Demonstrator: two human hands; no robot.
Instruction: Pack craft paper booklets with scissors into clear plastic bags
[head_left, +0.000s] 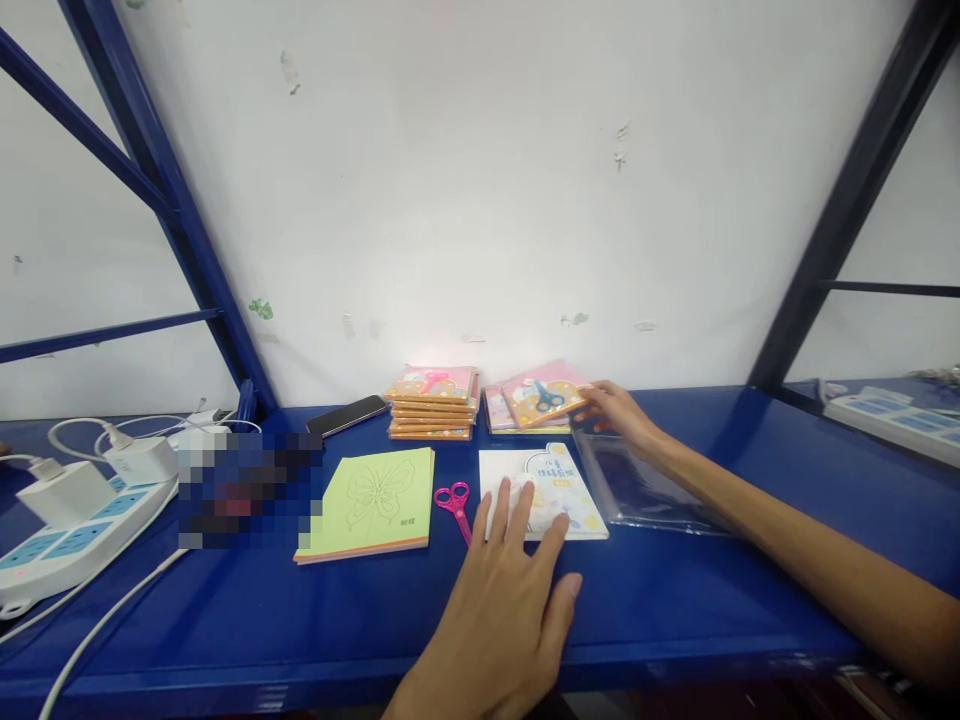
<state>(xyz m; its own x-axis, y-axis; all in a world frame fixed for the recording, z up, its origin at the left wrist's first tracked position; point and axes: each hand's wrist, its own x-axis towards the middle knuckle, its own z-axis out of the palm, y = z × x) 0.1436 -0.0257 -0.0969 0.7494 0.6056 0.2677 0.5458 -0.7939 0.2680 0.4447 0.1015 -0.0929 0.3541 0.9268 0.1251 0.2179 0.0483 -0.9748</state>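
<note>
My left hand (510,600) is open, palm down, its spread fingers over a white booklet (551,470) with blue lettering. Pink scissors (454,503) lie left of those fingertips, partly hidden by them. Further back, my right hand (619,415) has its fingers closed at the right edge of a clear-wrapped paper packet (525,405) that shows blue scissors (550,398). This packet rests on other paper packs near the wall. Beneath my right forearm a clear plastic sleeve (652,490) lies flat. Left of the pink scissors is a pad of green paper (382,495) with a butterfly drawing.
A stack of similar orange packets (433,405) stands near the wall. Left of it lies a dark phone (346,415). White power strips (82,530) with plugs and cables occupy the left side; another strip (892,415) lies far right. Blue frame posts (176,210) rise at the sides.
</note>
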